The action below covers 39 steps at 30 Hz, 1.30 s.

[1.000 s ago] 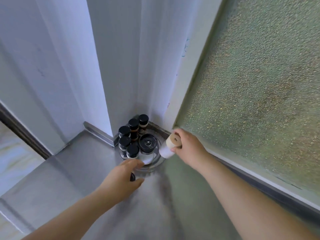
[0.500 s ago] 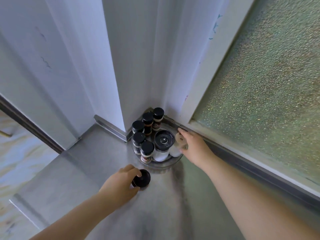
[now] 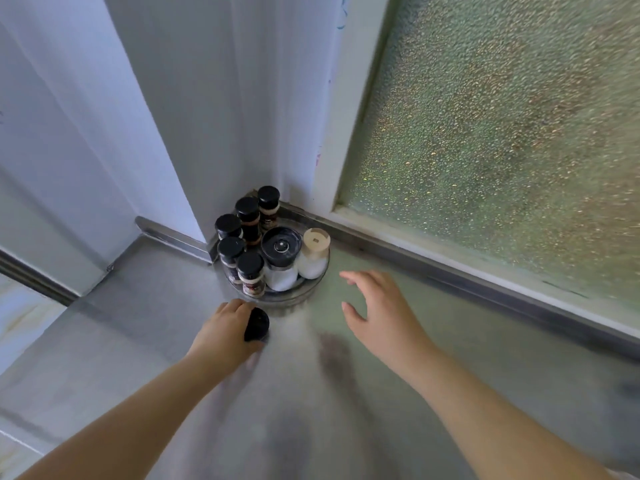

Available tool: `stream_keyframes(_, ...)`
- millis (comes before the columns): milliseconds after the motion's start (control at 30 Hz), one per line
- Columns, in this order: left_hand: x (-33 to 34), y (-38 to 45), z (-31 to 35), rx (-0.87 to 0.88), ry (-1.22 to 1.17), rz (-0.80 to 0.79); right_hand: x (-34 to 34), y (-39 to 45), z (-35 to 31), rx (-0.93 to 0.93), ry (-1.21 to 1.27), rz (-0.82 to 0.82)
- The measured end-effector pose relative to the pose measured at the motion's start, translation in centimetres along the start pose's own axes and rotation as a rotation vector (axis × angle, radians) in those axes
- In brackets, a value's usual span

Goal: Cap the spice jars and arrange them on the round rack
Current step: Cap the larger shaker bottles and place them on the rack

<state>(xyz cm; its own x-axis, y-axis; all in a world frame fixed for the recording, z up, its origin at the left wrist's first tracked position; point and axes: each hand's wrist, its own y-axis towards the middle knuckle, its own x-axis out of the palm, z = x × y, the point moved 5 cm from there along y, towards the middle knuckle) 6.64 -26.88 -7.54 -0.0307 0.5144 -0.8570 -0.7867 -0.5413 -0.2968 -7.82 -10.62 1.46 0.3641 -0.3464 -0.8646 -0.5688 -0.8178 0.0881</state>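
1. Head view: left hand (image 3: 225, 332) has its fingers (image 3: 232, 307) curled round a black-capped jar (image 3: 257, 323) on the bench (image 3: 145, 306), just before the round rack (image 3: 313, 284); right hand (image 3: 379, 318) hangs spread, holding nothing.
2. Risk, I judge: the rack is crowded, so pushing this jar in could topple the front jar (image 3: 252, 277).
3. The held jar's body is hidden, and motion blurs the near bench.

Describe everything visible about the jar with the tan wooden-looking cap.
The tan-capped jar stands upright on the round rack, at its right edge near the window frame. Its body looks white, either opaque or filled with white contents. The cap is round, pale tan, with a small dark mark on top. It is beside, perhaps touching, the larger black-lidded jar. The right hand is open and apart from it.
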Motion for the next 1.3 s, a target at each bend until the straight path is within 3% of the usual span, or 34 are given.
stream_keyframes(133, -1.3, -1.4, 4.1, 0.06, -0.184, 0.076, -0.9, -2.4, 1.2, 0.09, 0.112, -0.074)
stream_keyframes(300, -1.9, -4.0, 13.2, 0.31, -0.328, -0.011, -1.4, -6.5, 3.7, 0.409, 0.419, -0.283)
stream_keyframes(433, -0.2, -5.8, 20.5, 0.495, -0.336, -0.119, -4.4, -11.4, 5.6, 0.637, 0.92, -0.201)
stream_keyframes(533, 2.0, -7.3, 26.0, 0.593, -0.339, -0.198, -7.7, -15.8, 7.9, 0.665, 1.06, -0.081)
stream_keyframes(700, 8.1, -10.0, 33.9, 0.712, -0.36, -0.372, -12.2, -23.5, 12.9, 0.752, 0.882, 0.136)
stream_keyframes(833, 14.2, -11.0, 37.2, 0.685, -0.391, -0.483, -16.6, -28.8, 16.9, 0.784, 0.421, 0.284)
stream_keyframes(933, 18.7, -11.3, 38.8, 0.622, -0.408, -0.562, -18.1, -31.1, 19.2, 0.745, 0.107, 0.192)
stream_keyframes(1033, 22.4, -10.9, 40.1, 0.55, -0.423, -0.609, -17.5, -31.8, 21.0, 0.708, -0.045, 0.058)
stream_keyframes(1300, 25.2, -11.2, 42.4, 0.527, -0.459, -0.655, -15.4, -31.5, 23.1, 0.623, -0.086, -0.007)
